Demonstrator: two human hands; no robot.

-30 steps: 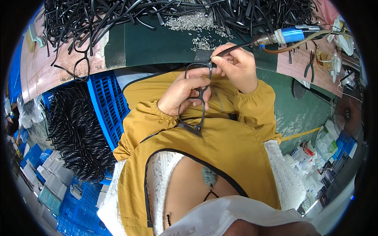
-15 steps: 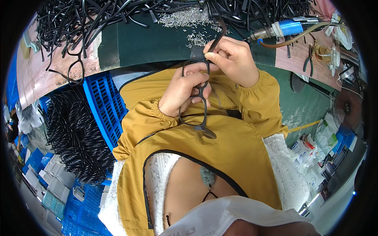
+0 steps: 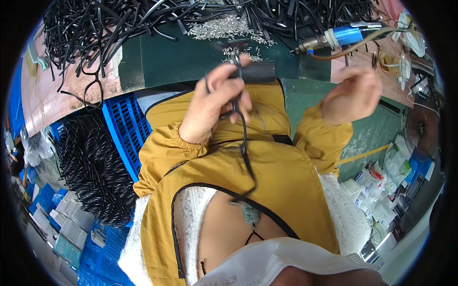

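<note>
Now left hand (image 3: 212, 107) around black strap (image 3: 244, 143)

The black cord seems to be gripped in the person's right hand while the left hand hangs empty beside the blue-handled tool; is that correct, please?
Not quite: the hands are swapped. In the head view the black cord is gripped in the left hand and dangles over the yellow jacket, while the right hand is empty, fingers loosely curled, below the blue-handled tool.
</note>
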